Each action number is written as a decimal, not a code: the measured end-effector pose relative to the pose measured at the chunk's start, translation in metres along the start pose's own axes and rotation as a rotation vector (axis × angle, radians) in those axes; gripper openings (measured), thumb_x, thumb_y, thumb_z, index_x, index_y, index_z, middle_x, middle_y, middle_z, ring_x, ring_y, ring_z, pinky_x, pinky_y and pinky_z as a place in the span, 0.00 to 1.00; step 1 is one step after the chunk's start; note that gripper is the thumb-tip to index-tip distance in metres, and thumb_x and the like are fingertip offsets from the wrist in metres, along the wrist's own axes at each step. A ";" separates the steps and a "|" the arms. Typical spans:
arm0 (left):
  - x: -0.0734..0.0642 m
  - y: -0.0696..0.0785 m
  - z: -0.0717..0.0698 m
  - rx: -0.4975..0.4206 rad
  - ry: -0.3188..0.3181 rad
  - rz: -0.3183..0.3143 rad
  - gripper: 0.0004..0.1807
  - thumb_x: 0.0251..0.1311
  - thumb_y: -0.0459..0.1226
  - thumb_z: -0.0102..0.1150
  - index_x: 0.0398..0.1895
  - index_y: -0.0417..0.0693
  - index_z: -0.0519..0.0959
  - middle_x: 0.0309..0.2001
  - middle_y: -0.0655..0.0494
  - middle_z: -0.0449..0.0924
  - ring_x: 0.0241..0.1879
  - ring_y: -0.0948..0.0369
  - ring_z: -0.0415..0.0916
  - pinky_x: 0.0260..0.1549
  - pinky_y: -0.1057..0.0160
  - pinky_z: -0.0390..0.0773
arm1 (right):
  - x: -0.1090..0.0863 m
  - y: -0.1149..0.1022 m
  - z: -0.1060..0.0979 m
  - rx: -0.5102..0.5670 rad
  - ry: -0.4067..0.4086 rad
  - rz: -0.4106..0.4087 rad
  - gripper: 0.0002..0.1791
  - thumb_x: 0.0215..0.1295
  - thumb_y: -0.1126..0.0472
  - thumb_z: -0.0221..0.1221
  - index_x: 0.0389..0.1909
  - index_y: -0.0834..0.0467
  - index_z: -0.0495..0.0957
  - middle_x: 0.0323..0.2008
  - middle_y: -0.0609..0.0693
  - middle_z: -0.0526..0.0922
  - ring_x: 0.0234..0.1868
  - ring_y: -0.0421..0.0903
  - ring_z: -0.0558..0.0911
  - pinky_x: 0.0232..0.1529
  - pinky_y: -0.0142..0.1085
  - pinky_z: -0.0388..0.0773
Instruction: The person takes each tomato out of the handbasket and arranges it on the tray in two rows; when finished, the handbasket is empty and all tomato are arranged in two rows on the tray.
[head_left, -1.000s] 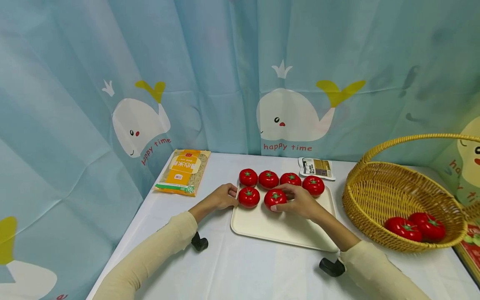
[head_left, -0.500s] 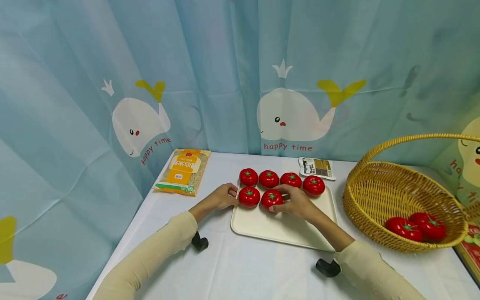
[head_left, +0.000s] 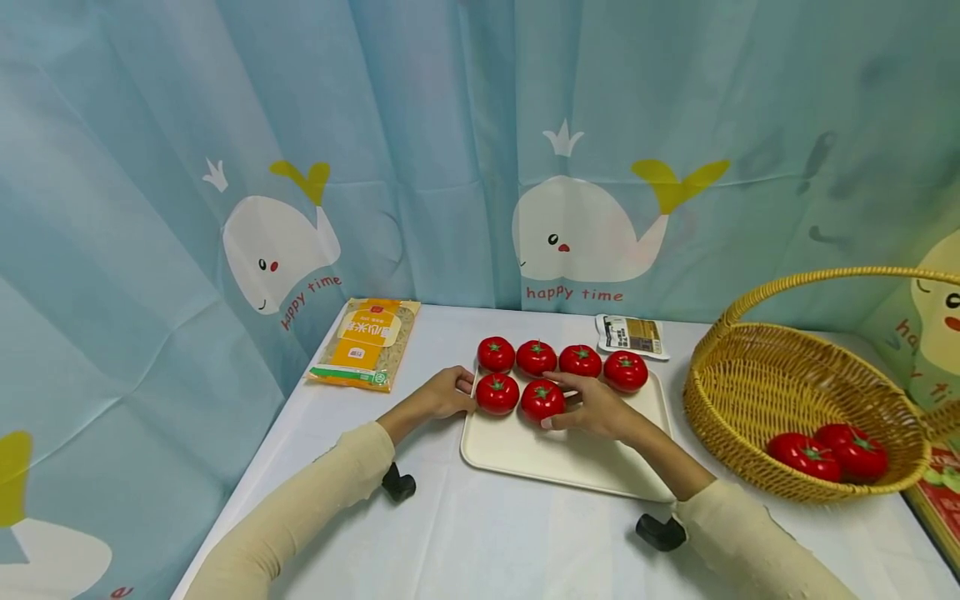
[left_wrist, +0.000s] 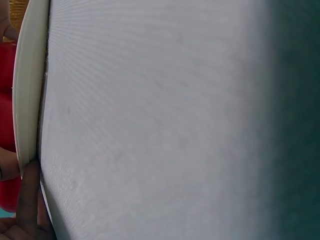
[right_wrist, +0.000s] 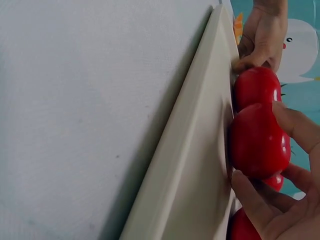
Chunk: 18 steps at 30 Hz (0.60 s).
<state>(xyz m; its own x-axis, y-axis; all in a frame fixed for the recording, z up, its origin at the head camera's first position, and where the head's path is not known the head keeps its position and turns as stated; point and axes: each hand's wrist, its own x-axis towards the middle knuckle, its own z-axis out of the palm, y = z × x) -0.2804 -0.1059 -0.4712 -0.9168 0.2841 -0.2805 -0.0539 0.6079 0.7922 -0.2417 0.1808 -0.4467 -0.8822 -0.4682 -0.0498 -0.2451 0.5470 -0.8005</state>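
A cream tray (head_left: 555,462) holds several red tomatoes in a back row and a front row. At its left rim my left hand (head_left: 450,393) pinches the edge, thumb above and a finger (left_wrist: 29,192) underneath in the left wrist view. Beside that hand sits the front-left tomato (head_left: 497,394). To its right, a second front-row tomato (head_left: 542,402) rests on the tray. My right hand (head_left: 596,408) is spread round this tomato's right side, its fingertips right at the skin. In the right wrist view a finger (right_wrist: 295,122) overlaps its upper side, with the palm apart from it.
A wicker basket (head_left: 765,375) with a tall handle stands at the right, two tomatoes (head_left: 825,454) inside. Behind the tray lies a small white packet (head_left: 632,337). An orange-labelled bag of grain (head_left: 365,345) lies back left. A blue curtain (head_left: 442,150) hangs behind the table.
The tomato at my right hand has moved slightly left, beside the front-left one. The right fingers have since loosened and the thumb has slid off it. My left hand stays at the tray rim.
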 end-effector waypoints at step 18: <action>0.000 -0.001 0.002 0.023 0.005 0.010 0.24 0.49 0.30 0.65 0.52 0.37 0.74 0.41 0.50 0.77 0.39 0.60 0.73 0.38 0.68 0.77 | -0.043 0.000 -0.027 0.042 0.060 -0.105 0.39 0.56 0.57 0.73 0.65 0.68 0.69 0.61 0.69 0.75 0.54 0.67 0.81 0.46 0.42 0.85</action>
<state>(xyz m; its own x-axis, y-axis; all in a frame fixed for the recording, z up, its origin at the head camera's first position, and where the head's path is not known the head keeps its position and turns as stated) -0.2801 -0.1054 -0.4732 -0.9193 0.2863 -0.2700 -0.0360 0.6220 0.7822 -0.2148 0.2193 -0.4285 -0.8751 -0.4788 0.0703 -0.3215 0.4666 -0.8239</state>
